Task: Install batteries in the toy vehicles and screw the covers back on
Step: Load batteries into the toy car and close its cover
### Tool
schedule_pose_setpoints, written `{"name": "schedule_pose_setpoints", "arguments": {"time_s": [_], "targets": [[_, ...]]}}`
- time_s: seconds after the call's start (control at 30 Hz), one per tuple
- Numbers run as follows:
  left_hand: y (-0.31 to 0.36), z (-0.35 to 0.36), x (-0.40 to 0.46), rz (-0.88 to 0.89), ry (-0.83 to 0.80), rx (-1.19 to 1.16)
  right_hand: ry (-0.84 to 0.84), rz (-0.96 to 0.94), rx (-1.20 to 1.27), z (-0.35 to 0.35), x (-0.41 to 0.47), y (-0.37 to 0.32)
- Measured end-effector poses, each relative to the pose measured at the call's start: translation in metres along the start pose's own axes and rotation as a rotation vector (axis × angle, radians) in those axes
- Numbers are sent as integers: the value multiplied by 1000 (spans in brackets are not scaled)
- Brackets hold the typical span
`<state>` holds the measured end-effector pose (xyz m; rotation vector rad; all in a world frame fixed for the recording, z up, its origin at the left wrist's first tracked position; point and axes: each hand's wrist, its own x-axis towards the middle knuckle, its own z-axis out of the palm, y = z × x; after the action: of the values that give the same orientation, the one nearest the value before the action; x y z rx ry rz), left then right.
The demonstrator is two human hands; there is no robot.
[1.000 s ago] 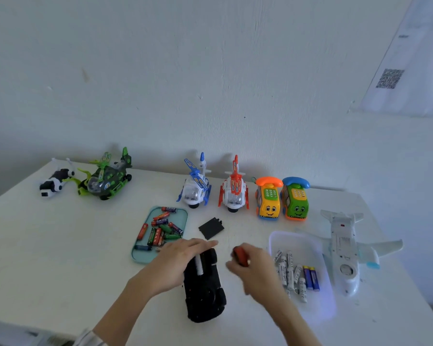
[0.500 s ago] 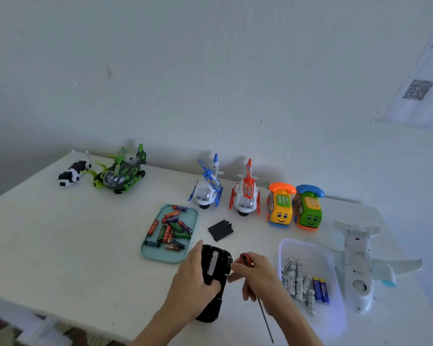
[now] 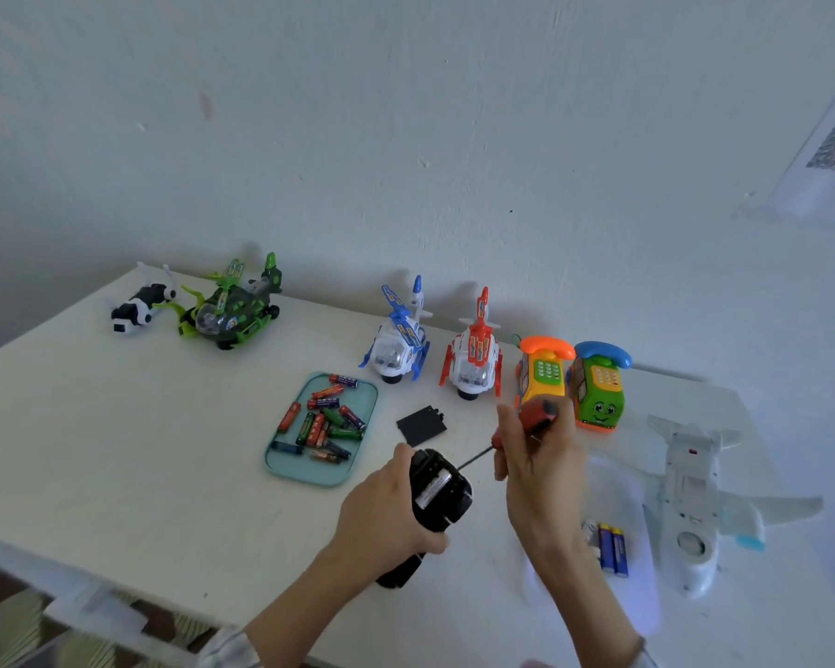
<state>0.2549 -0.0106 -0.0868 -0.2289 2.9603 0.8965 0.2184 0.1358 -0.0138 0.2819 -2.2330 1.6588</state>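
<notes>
Batteries [image 3: 323, 424] in tray [image 3: 280, 467]; cover [image 3: 420, 425] right of tray.

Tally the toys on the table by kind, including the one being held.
Helicopters: 3 (green, blue, red)
Phone cars: 2 (yellow, green)
Airplane: 1, white, belly up
Black car: 1, in the left hand
Black-and-white animal toy: 1
Total: 8

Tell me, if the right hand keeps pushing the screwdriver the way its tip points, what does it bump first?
Probably the black toy car gripped by the left hand; the screwdriver in the right hand points at it.
</notes>
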Motion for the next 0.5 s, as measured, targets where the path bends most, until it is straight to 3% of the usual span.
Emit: {"name": "schedule_pose_setpoints", "arguments": {"time_s": [0.23,0.5], "targets": [[3,-8,4,45,-16,51,-25,-142,-146,13,-2,21],[0,-11,6,60,-48,35,-17,-124,-142,23,-3,23]]}}
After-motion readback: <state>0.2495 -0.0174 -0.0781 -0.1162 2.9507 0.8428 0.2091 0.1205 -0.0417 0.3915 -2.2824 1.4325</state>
